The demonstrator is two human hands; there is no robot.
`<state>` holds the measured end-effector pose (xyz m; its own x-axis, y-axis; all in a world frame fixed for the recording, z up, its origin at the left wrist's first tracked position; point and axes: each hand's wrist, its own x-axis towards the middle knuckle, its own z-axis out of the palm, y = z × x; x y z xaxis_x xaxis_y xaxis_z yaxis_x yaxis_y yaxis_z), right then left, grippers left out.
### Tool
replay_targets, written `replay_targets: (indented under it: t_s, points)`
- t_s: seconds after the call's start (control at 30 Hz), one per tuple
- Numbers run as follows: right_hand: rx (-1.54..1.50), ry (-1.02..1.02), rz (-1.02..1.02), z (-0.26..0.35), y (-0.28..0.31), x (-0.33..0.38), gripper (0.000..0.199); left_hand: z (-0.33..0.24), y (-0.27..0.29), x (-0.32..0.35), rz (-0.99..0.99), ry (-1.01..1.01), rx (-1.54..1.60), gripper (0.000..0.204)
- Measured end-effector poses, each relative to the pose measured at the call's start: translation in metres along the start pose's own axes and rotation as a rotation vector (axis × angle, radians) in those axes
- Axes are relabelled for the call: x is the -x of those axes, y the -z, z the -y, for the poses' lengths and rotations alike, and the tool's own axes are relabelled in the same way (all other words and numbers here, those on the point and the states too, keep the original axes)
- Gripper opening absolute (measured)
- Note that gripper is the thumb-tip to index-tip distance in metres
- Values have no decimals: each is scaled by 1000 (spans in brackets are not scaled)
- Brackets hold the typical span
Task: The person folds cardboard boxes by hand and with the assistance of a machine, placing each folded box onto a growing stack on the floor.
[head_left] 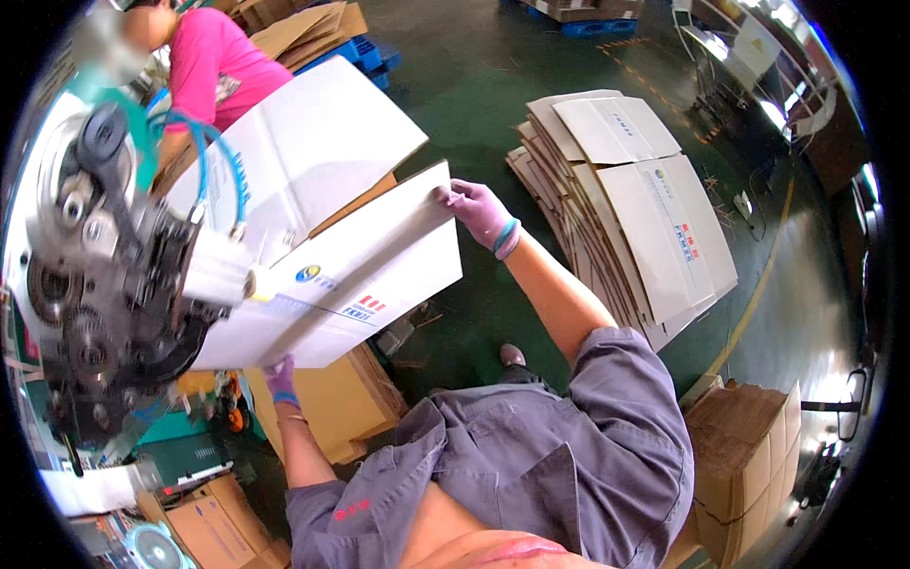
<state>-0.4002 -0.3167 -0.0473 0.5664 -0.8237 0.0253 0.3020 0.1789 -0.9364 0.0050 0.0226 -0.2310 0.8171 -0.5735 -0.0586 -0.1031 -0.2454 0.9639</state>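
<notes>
We see white glare along the upper right, a dimmer smooth dark-green floor (pixel 455 81), a soft grey shadow striping the flat white printed cardboard carton (pixel 365 270), and fisheye edges bending into black.

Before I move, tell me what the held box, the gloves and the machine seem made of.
Held box: probably cardboard, smooth white, with a flat, stiff, printed face. Gloves: thin, matte purple, closely fitted; fabric or rubber, unclear. Machine: mostly metal, apparently, dark with bright glints.
</notes>
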Motion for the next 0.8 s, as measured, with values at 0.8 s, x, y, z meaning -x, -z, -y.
replay_targets:
  t_s: [0.8]
  points:
    - [1957,-988,455,-99,464,220,76,-144,-449,249,1330,-372,-413,68]
